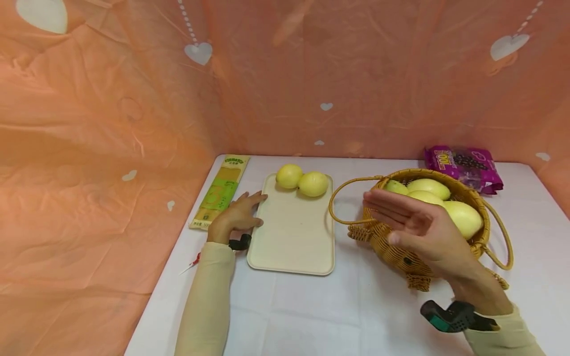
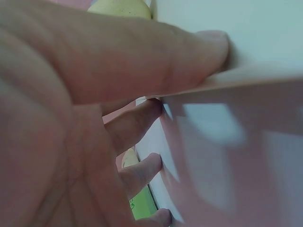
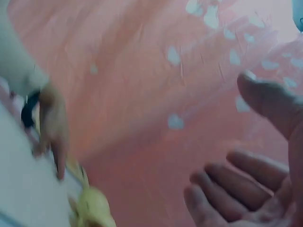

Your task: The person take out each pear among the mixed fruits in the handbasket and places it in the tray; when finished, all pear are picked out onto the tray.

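Cannot see parts of the wicker basket (image 1: 380,243) and pale yellow fruit (image 1: 466,220) behind the right grip (image 1: 429,240). Cannot identify the red-and-silver tool (image 1: 197,259), partly covered by the left sleeve (image 1: 207,291), nor read the fine print on the pasta packet (image 1: 222,192). In the left wrist view, cannot see all of a round yellow fruit (image 2: 124,7), cut off by the top edge and covered by the thumb (image 2: 151,61); in the right, see the left grip (image 3: 54,125) only blurred.

Left forearm (image 1: 207,294) forward, left fingers (image 2: 142,171) spread apart; right wrist (image 1: 482,287) raised, right fingers (image 1: 388,201) together and nearly straight
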### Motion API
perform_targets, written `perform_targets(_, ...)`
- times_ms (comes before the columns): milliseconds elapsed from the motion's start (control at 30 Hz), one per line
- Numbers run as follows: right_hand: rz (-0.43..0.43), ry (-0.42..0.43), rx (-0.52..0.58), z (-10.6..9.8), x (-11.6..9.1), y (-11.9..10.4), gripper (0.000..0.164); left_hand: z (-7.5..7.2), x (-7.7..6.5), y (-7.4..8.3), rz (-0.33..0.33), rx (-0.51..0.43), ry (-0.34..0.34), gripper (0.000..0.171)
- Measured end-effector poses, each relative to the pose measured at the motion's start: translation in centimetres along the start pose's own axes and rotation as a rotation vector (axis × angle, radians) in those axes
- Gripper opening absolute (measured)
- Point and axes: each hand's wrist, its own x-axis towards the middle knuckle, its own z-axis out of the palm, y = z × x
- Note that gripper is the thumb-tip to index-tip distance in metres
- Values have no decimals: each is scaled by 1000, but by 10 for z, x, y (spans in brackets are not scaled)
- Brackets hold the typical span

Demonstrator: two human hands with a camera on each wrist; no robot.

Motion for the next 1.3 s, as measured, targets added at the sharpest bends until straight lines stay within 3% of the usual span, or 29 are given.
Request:
perform_targets(167,-127,-44,25,-38,-34,1,65,0,0,0,1,-2,0,83)
perform_targets(400,-2,119,-151,-74,-79,-11,64,1,1,-1,-6,-10,-4,83)
perform_targets(567,-58,122,-201,-99,-92,-10,67,0,0,1,-5,-16,0,83)
perform_targets(767,-92,166,-234,-123,-88,-12,70,0,-2,2,-12,-26,17,86)
perform_targets(967,-21,194,-327,-132,-68,-13,70,-2,-4,0,19,12,58,91)
perform_targets(1067,93,240,-489,-132,-59,-14,68,-3,-7,-1,31,28,67,90)
perform_targets(1200,198,215,-691,-132,-50,-14,68,-4,-8,-1,37,51,58,85)
perform_targets(1300,217,178,-741,-133,-43,-13,67,-5,-9,-1,38,61,46,79)
